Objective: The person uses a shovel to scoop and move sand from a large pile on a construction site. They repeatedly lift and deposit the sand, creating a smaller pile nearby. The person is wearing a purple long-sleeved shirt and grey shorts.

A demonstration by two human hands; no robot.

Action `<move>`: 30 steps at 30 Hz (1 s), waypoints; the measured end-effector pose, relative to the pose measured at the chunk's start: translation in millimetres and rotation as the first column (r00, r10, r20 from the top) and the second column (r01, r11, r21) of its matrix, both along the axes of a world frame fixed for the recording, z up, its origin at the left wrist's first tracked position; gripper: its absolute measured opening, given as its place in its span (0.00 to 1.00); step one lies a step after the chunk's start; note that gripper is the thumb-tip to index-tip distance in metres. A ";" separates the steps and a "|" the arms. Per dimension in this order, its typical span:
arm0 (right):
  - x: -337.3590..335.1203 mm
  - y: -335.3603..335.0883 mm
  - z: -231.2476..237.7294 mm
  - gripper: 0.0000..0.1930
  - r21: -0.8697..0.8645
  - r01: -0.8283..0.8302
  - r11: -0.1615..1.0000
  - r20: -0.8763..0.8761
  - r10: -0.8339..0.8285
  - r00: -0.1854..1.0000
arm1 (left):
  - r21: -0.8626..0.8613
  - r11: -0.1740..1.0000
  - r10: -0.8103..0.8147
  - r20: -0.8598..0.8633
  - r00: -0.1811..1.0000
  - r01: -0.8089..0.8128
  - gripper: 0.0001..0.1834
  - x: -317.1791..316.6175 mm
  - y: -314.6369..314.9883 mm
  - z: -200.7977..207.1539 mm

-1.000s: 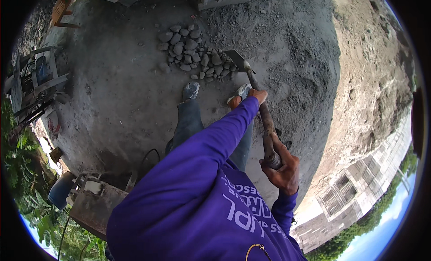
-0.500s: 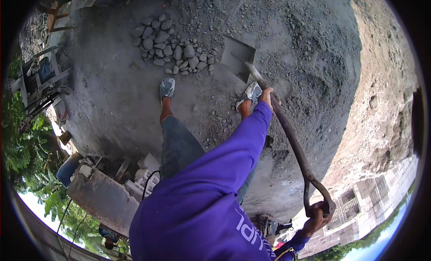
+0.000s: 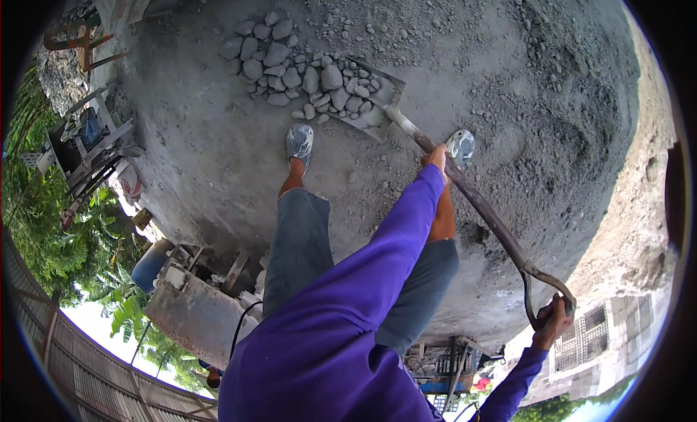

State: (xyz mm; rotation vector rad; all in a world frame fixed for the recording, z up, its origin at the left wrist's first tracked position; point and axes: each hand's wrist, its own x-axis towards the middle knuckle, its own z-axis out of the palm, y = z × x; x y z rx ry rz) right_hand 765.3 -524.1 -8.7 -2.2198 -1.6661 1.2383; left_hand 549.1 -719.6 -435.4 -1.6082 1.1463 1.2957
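Note:
I hold a long-handled shovel (image 3: pixel 488 211) in both hands. My left hand (image 3: pixel 437 158) is closed round the lower shaft, not far above the socket. At the other end my right hand (image 3: pixel 555 322) grips the D-shaped handle. The flat metal blade (image 3: pixel 392 90) lies at ground level against the right side of a heap of grey stones (image 3: pixel 276 55). Several small stones (image 3: pixel 356 88) rest on the blade, hiding part of its surface.
Loose gravel (image 3: pixel 573 124) spreads along the right. My shoes stand either side of the shaft's line: left shoe (image 3: pixel 300 146), right shoe (image 3: pixel 460 148). At the lower left is a rusty metal container (image 3: pixel 190 317); a wooden chair (image 3: pixel 86 48) stands at the upper left.
The shovel blade has slid left into the stones; it was bare and apart from the heap before, and now carries several. Both hands keep their grip.

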 end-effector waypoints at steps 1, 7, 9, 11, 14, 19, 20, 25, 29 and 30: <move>-16.1 -21.5 -14.6 0.08 -0.036 0.055 0.998 0.020 -0.055 0.998 | -0.033 0.999 -0.039 -0.016 0.999 0.038 0.14 -24.3 -15.7 -3.1; -103.4 -144.5 -143.8 0.08 -0.219 0.159 0.963 -0.109 -0.186 0.977 | -0.157 0.971 -0.195 -0.090 0.977 0.180 0.18 -188.0 -160.1 -53.6; -112.2 -168.2 -208.1 0.08 -0.271 0.135 0.953 -0.180 -0.188 0.965 | -0.361 0.899 -0.312 -0.131 0.941 0.248 0.24 -221.5 -202.3 -80.1; -115.7 -182.9 -257.2 0.07 -0.331 0.148 0.932 -0.204 -0.223 0.953 | -0.393 0.887 -0.343 -0.204 0.917 0.245 0.30 -239.4 -216.3 -84.6; -91.4 -201.0 -289.6 0.06 -0.398 0.226 0.889 -0.204 -0.326 0.923 | -0.407 0.858 -0.412 -0.184 0.892 0.313 0.39 -236.1 -215.8 -60.0; -72.5 -195.2 -282.8 0.07 -0.413 0.158 0.897 -0.306 -0.300 0.903 | -0.419 0.858 -0.425 -0.253 0.869 0.297 0.43 -237.8 -223.1 -14.6; -61.2 -190.2 -274.5 0.07 -0.397 0.162 0.903 -0.311 -0.299 0.902 | -0.433 0.844 -0.444 -0.233 0.865 0.316 0.44 -231.1 -216.1 -0.4; -18.0 -144.6 -211.2 0.08 -0.435 0.171 0.884 -0.365 -0.347 0.864 | -0.466 0.851 -0.415 -0.312 0.855 0.243 0.44 -193.7 -166.1 75.4; 50.8 -94.0 -132.4 0.08 -0.369 0.204 0.906 -0.369 -0.345 0.863 | -0.436 0.832 -0.486 -0.276 0.830 0.342 0.39 -138.7 -95.7 142.9; 68.3 -82.8 -114.1 0.08 -0.350 0.199 0.915 -0.386 -0.335 0.860 | -0.374 0.882 -0.419 -0.346 0.839 0.286 0.36 -125.2 -92.6 149.8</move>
